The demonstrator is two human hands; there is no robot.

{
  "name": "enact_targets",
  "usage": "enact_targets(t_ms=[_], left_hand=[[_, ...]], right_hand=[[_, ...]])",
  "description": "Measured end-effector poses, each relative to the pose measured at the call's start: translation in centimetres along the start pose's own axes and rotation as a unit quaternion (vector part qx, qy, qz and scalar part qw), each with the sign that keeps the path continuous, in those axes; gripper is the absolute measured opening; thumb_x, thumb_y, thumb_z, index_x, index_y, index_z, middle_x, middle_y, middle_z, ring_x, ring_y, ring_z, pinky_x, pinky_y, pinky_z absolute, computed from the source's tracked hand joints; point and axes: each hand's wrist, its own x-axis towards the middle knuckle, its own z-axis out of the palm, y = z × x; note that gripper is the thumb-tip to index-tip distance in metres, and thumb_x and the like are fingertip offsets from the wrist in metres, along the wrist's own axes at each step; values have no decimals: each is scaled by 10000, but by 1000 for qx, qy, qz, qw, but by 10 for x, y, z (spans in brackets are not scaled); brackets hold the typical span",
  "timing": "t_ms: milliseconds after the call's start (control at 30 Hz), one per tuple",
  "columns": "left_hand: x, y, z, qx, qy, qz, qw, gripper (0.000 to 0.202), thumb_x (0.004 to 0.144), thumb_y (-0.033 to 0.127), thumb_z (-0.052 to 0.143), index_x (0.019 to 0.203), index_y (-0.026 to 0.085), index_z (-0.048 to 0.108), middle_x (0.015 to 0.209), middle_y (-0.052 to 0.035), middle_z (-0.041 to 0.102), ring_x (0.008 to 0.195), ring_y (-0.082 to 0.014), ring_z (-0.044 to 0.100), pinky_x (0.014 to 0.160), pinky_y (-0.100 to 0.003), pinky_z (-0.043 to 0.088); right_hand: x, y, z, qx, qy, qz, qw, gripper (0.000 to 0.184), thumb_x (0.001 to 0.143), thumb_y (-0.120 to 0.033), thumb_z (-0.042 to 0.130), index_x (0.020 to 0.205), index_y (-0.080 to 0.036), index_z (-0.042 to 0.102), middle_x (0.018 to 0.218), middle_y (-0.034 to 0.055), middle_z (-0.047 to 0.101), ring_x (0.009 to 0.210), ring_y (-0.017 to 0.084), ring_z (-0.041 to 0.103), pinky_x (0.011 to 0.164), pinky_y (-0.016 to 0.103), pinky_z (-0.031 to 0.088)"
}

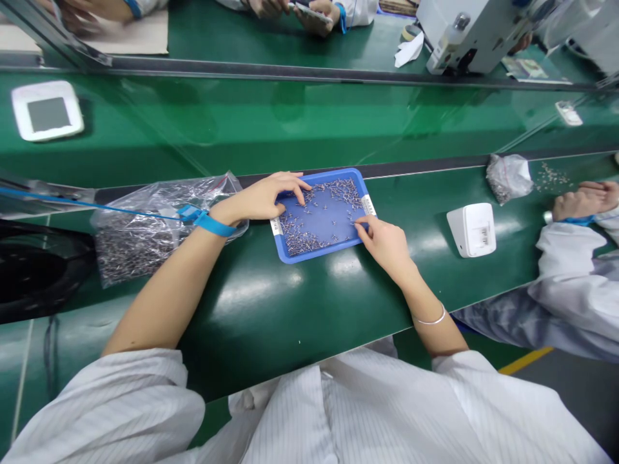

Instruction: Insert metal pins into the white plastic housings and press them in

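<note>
My left hand curves over the far left corner of a blue tray, fingers loosely spread among small metal pieces that look like screws. My right hand is at the tray's right rim, thumb and forefinger nearly together; whether a piece sits between them, I cannot tell. The tray lies on a glossy green worktop in front of me, the pieces thickest along its near left and far right.

A blue band circles my left wrist, a thin bangle my right. Behind my left forearm lies a clear plastic bag of similar pieces. To the right stands a white device; beyond it, a smaller bag sits near a co-worker's hands. Across the bench, at the far side, another person holds a phone-like object. A white unit with a grey screen is at far left.

White labels mark both tray ends, the right one and the left; their print is too small to read.
</note>
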Motion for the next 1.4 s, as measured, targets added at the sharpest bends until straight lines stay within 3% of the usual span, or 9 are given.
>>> enact_targets(t_ms=[300, 467, 633, 767, 1067, 1400], left_hand=[[0, -2, 1, 13, -14, 14, 1000, 251, 780, 124, 569, 1005, 206, 642, 1432, -36, 539, 1476, -269, 301, 1214, -537, 219], [0, -4, -1, 3, -3, 13, 1000, 135, 857, 265, 576, 961, 205, 637, 1401, -34, 570, 1459, -264, 342, 1230, -537, 177], [1, -4, -1, 9, -2, -10, 1000, 127, 824, 315, 598, 858, 193, 599, 1371, -55, 589, 1443, -278, 376, 1240, -553, 112], [1, -3, 0, 25, -11, -16, 999, 168, 789, 348, 619, 840, 187, 619, 1379, -66, 583, 1455, -302, 357, 1239, -565, 96], [2, -2, 1, 35, -17, -25, 999, 265, 850, 431, 604, 806, 181, 683, 1392, -54, 581, 1473, -305, 323, 1240, -547, 136], [6, -7, 4, 20, -10, -34, 999, 532, 803, 713, 602, 822, 183, 642, 1373, -82, 597, 1466, -310, 336, 1236, -541, 155]], right_hand=[[0, 1, 2, -1, 0, -4, 1000, 221, 998, -349, 497, 1098, -240, 661, 794, -1, 692, 688, 164, 623, 603, 257, 315], [0, 1, 0, 0, -2, -5, 1000, 238, 998, -353, 478, 1098, -236, 660, 798, 7, 694, 694, 166, 628, 601, 261, 318], [0, 2, 1, 6, 2, -8, 1000, 237, 994, -351, 481, 1094, -236, 663, 796, 9, 694, 688, 169, 627, 597, 262, 316], [0, 1, 1, 2, -1, -7, 1000, 244, 995, -348, 468, 1099, -237, 659, 798, 11, 690, 688, 165, 626, 600, 261, 324], [0, 1, 1, 8, -5, 1, 1000, 236, 993, -344, 483, 1109, -242, 661, 787, 6, 690, 680, 168, 624, 597, 261, 322], [0, 1, 0, -4, -10, 0, 1000, 244, 1002, -348, 463, 1119, -245, 651, 804, 8, 695, 704, 169, 634, 609, 258, 335]])
